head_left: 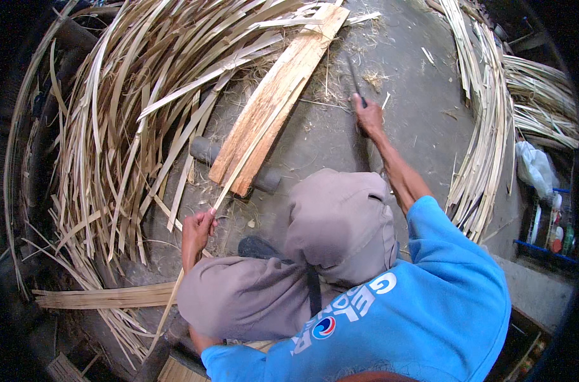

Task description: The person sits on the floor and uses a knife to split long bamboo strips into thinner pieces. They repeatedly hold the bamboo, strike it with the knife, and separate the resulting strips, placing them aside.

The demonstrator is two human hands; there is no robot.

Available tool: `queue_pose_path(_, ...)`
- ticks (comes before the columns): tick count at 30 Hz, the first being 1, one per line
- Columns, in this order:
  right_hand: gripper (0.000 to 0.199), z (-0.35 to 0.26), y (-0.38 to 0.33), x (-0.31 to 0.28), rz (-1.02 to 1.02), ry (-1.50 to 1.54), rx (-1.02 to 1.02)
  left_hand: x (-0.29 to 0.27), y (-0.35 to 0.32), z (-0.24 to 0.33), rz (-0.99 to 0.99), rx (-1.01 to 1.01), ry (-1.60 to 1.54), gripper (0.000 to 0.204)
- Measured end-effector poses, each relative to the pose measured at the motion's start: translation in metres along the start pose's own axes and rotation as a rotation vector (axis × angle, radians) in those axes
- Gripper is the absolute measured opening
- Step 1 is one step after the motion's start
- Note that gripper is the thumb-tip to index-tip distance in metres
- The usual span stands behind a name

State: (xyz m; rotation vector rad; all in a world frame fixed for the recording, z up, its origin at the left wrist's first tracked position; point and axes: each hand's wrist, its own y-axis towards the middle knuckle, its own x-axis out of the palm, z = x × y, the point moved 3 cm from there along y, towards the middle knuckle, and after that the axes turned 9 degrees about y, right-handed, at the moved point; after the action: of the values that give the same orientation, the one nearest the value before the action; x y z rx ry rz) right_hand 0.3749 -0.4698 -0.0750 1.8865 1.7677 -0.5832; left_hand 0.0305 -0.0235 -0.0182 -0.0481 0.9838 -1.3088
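Pinched in my left hand (198, 234) is a long, thin pale strip (251, 154), which looks like split bamboo. It lies lengthwise over a wooden board (271, 105), and its other end trails down past my left knee. My right hand (368, 116) grips a knife (355, 77) by its dark handle, to the right of the board and apart from it. The thin dark blade points away from me. The board's near end rests on a grey cylindrical piece (204, 149) lying crosswise beneath it.
Heaps of pale strips (111, 127) fill the left. More bundles (490, 140) lie along the right. Shavings (375, 79) litter the grey floor. At far right are a clear plastic bag (536, 169) and a blue rack (547, 251). A flat slat (111, 297) lies by my left knee.
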Motion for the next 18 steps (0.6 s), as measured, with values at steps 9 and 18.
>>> queue_pose_path(9, 0.05, -0.019, -0.039, -0.001, 0.172, 0.435, 0.251, -0.014, 0.0, 0.038, 0.258, 0.058, -0.108, 0.033)
queue_pose_path(18, 0.05, -0.061, -0.047, 0.032, -0.312, -0.086, -0.231, 0.017, 0.007, 0.014, 0.136, -0.036, 0.03, 0.036)
